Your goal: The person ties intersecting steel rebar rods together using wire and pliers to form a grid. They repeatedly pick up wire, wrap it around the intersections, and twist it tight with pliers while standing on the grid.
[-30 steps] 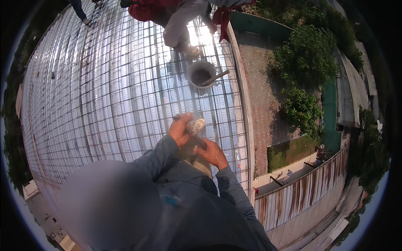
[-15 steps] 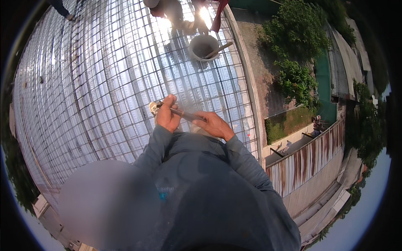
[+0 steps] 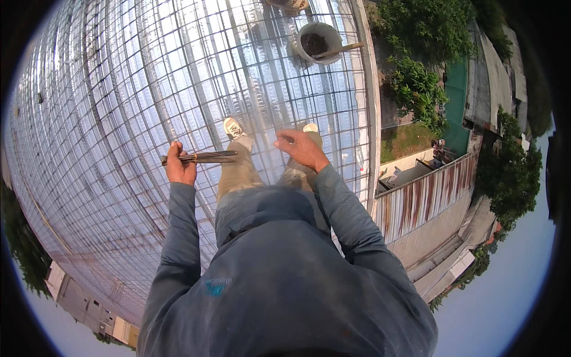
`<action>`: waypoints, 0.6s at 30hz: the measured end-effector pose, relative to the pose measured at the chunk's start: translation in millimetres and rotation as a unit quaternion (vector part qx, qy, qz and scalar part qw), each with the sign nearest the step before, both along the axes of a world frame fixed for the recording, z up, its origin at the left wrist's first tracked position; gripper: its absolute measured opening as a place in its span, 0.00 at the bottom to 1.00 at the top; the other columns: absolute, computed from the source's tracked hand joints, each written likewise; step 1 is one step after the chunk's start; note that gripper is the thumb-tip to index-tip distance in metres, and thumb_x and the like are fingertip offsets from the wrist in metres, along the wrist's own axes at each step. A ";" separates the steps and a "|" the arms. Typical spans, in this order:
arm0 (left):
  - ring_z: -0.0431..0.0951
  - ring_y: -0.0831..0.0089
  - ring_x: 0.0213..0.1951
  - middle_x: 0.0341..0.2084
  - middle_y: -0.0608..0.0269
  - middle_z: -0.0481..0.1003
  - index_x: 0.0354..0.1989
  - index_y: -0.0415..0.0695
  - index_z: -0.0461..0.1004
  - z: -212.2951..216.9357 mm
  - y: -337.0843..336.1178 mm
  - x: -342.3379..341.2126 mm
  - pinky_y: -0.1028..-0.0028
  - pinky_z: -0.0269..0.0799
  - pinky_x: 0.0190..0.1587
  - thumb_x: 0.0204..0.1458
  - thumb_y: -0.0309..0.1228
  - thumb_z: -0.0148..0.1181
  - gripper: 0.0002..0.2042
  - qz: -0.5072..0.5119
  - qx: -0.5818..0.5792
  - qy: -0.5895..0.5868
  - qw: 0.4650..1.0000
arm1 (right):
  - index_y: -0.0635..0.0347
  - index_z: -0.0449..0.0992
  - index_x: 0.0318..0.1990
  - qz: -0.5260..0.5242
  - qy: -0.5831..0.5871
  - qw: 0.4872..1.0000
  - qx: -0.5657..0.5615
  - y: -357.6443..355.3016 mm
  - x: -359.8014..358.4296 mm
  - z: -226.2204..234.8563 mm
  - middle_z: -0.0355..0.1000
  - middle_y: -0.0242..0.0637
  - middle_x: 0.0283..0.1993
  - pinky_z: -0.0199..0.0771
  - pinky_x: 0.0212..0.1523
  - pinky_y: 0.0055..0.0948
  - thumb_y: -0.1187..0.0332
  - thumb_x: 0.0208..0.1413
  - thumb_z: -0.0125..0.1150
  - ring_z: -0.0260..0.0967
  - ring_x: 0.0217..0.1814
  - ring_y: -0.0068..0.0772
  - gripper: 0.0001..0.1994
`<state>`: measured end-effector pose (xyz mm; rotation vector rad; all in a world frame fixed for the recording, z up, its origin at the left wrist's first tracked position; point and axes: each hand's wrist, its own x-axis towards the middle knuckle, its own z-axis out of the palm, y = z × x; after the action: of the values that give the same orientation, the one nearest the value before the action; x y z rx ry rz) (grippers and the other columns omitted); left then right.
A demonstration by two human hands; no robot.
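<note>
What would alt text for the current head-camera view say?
A person in a dark shirt, seen from above, holds a slender dark bundle in the left hand; the right hand hovers apart, holding nothing visible. Underfoot is a metal-bar grid over shiny ribbed sheeting. Beyond their feet, a bucket holds a stick, with trees to the right.

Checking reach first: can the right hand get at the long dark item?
Likely yes: the right hand looks empty; the long dark item, in the left hand, extends toward it unobstructed.
</note>
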<state>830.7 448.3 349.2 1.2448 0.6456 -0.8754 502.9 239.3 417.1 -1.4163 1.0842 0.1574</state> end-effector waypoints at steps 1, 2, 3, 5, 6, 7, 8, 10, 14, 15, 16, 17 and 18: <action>0.66 0.82 0.29 0.32 0.76 0.77 0.36 0.50 0.78 -8.8 12.4 13.5 0.76 0.67 0.37 0.65 0.33 0.64 0.05 0.035 0.022 -0.021 0.999 | 0.65 0.77 0.62 -0.006 0.027 1.000 -0.004 -9.9 -5.7 -14.6 0.78 0.51 0.57 0.74 0.61 0.40 0.51 0.61 0.68 0.75 0.61 0.44 0.29; 0.66 0.82 0.30 0.32 0.76 0.77 0.36 0.50 0.79 -14.4 27.6 23.7 0.77 0.66 0.37 0.65 0.33 0.64 0.05 0.045 0.035 -0.053 0.997 | 0.65 0.77 0.62 -0.011 0.053 0.999 -0.009 -22.5 -13.8 -33.2 0.78 0.51 0.57 0.75 0.61 0.40 0.51 0.60 0.69 0.75 0.61 0.45 0.30; 0.66 0.81 0.30 0.32 0.75 0.76 0.37 0.50 0.79 -9.8 31.0 26.8 0.76 0.67 0.36 0.65 0.33 0.65 0.04 0.082 0.057 -0.066 0.993 | 0.65 0.77 0.62 -0.015 0.081 0.996 -0.014 -37.5 -22.3 -55.5 0.78 0.52 0.57 0.75 0.61 0.40 0.50 0.59 0.70 0.75 0.60 0.45 0.31; 0.67 0.81 0.30 0.35 0.73 0.76 0.43 0.48 0.79 -4.3 44.9 29.0 0.77 0.70 0.35 0.66 0.33 0.65 0.04 0.110 0.085 -0.123 0.983 | 0.66 0.77 0.62 0.022 0.136 0.989 -0.060 -76.1 -36.9 -104.4 0.79 0.52 0.57 0.75 0.61 0.41 0.50 0.56 0.71 0.76 0.60 0.49 0.33; 0.68 0.82 0.31 0.37 0.71 0.76 0.45 0.47 0.78 11.2 35.4 19.4 0.77 0.71 0.35 0.66 0.34 0.64 0.06 0.105 0.116 -0.154 0.976 | 0.66 0.76 0.62 0.042 0.164 0.982 -0.083 -92.4 -45.5 -129.5 0.79 0.53 0.56 0.76 0.61 0.42 0.49 0.55 0.72 0.76 0.59 0.51 0.34; 0.69 0.82 0.31 0.37 0.70 0.76 0.45 0.46 0.78 3.2 57.0 19.7 0.77 0.72 0.35 0.67 0.33 0.63 0.06 0.092 0.116 -0.184 0.972 | 0.67 0.76 0.62 0.065 0.183 0.976 -0.098 -110.7 -50.4 -155.7 0.78 0.54 0.57 0.75 0.61 0.43 0.49 0.55 0.72 0.75 0.60 0.53 0.35; 0.69 0.82 0.31 0.38 0.70 0.76 0.45 0.46 0.78 -8.0 75.7 18.6 0.76 0.72 0.35 0.67 0.33 0.63 0.06 0.082 0.111 -0.215 0.967 | 0.68 0.75 0.63 0.089 0.200 0.968 -0.120 -134.6 -52.2 -185.3 0.77 0.56 0.58 0.75 0.62 0.44 0.48 0.55 0.72 0.75 0.62 0.54 0.36; 0.69 0.84 0.30 0.38 0.70 0.74 0.46 0.46 0.77 -1.4 76.0 -10.4 0.78 0.73 0.35 0.68 0.33 0.62 0.06 0.071 0.137 -0.240 0.958 | 0.70 0.73 0.64 0.150 0.232 0.945 -0.178 -178.9 -48.7 -243.4 0.75 0.59 0.60 0.74 0.64 0.45 0.47 0.55 0.72 0.72 0.64 0.57 0.38; 0.67 0.86 0.29 0.37 0.71 0.74 0.45 0.46 0.77 -25.7 97.3 -83.3 0.79 0.67 0.33 0.67 0.34 0.63 0.06 -0.011 0.271 -0.230 0.935 | 0.71 0.64 0.70 0.289 0.310 0.867 -0.260 -266.1 -8.7 -349.8 0.65 0.63 0.69 0.70 0.69 0.46 0.42 0.54 0.73 0.65 0.71 0.60 0.47; 0.67 0.86 0.29 0.36 0.71 0.74 0.45 0.46 0.77 -30.6 99.7 -106.8 0.80 0.66 0.33 0.67 0.34 0.64 0.06 -0.025 0.294 -0.210 0.932 | 0.68 0.64 0.69 0.285 0.319 0.857 -0.286 -280.4 3.8 -370.4 0.65 0.58 0.69 0.67 0.70 0.46 0.43 0.52 0.74 0.63 0.73 0.57 0.46; 0.67 0.86 0.29 0.36 0.71 0.74 0.44 0.46 0.77 -32.3 101.0 -135.4 0.80 0.65 0.34 0.66 0.34 0.64 0.06 -0.033 0.320 -0.191 0.927 | 0.64 0.64 0.69 0.287 0.322 0.847 -0.312 -290.6 20.5 -388.2 0.64 0.52 0.70 0.65 0.71 0.46 0.44 0.50 0.76 0.60 0.75 0.53 0.46; 0.67 0.86 0.29 0.36 0.71 0.73 0.44 0.46 0.77 -41.0 104.5 -159.8 0.80 0.65 0.34 0.66 0.34 0.65 0.06 -0.022 0.334 -0.171 0.927 | 0.65 0.62 0.70 0.278 0.348 0.837 -0.318 -300.0 32.9 -402.6 0.62 0.54 0.71 0.59 0.73 0.49 0.40 0.49 0.75 0.56 0.77 0.52 0.50; 0.67 0.85 0.29 0.35 0.70 0.73 0.44 0.46 0.77 -55.8 108.3 -178.0 0.80 0.65 0.35 0.66 0.34 0.65 0.06 -0.020 0.342 -0.151 0.927 | 0.66 0.61 0.71 0.271 0.383 0.808 -0.357 -306.5 32.6 -417.8 0.61 0.54 0.72 0.57 0.73 0.52 0.37 0.48 0.75 0.55 0.77 0.52 0.52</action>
<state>652.7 556.5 293.4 1.9802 0.7010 -0.4713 535.5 -67.2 -0.7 -2.4552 1.4274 0.8716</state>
